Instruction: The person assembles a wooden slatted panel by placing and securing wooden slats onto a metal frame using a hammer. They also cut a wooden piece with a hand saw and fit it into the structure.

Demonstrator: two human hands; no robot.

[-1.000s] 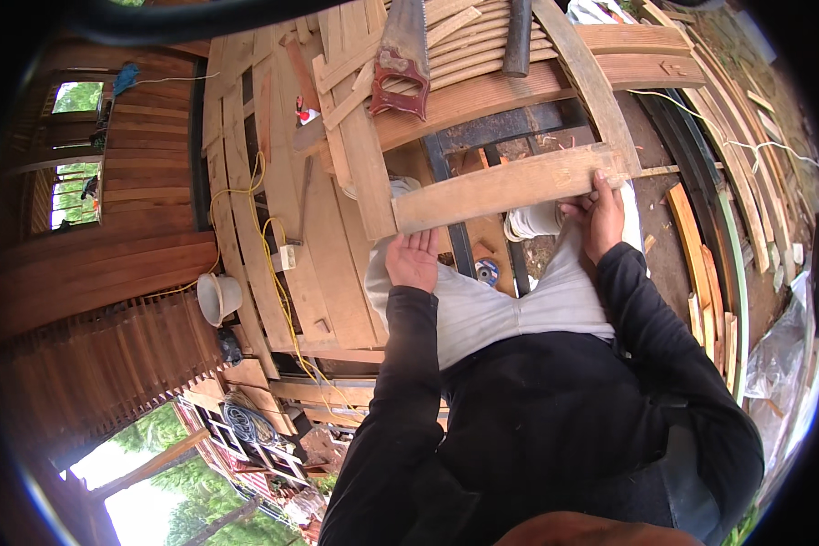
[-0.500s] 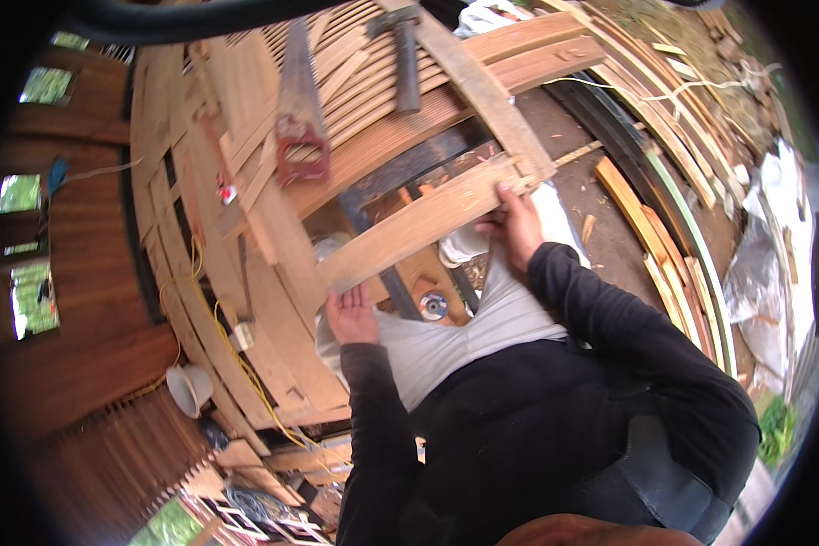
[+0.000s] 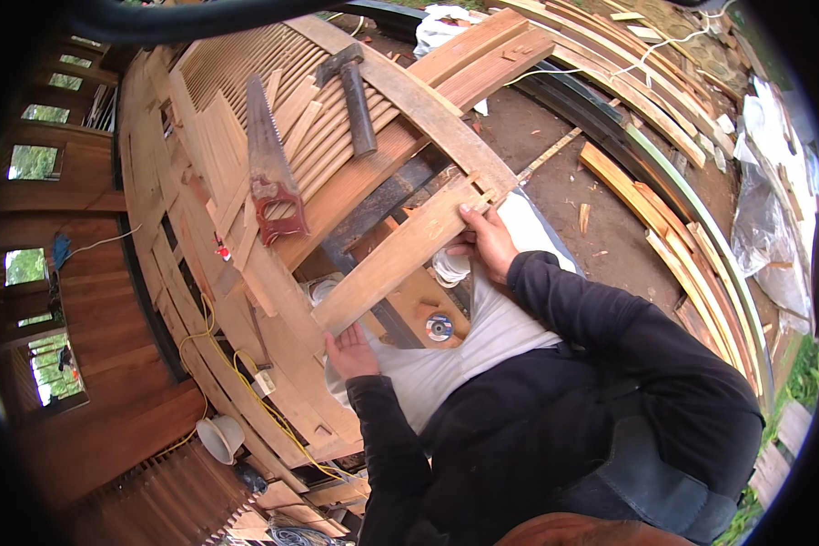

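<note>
A slatted wooden frame lies in front of me, and its near crosspiece is a pale flat wooden rail (image 3: 400, 259). My right hand (image 3: 489, 241) grips this rail near its right end, thumb on top and fingers curled underneath. That end meets a long side board (image 3: 428, 114) at a notched joint. At the rail's left end my left hand (image 3: 350, 352) has its fingers stretched out against the edge, beside the left side board (image 3: 287, 300). A handsaw (image 3: 268, 173) with a red handle and a hammer (image 3: 355, 100) rest on the frame's slats.
Thin wooden strips (image 3: 218, 136) lie left of the saw. Below the rail, a cutting disc (image 3: 439, 328) shows between my legs. A yellow cord (image 3: 273, 409) and a white hat-like object (image 3: 219, 439) are at left. Stacked timber (image 3: 646, 227) lies on the ground at right.
The whole view has shifted and turned slightly, so saw, hammer and frame appear lower and further left. Both hands keep their places at the rail's two ends.
</note>
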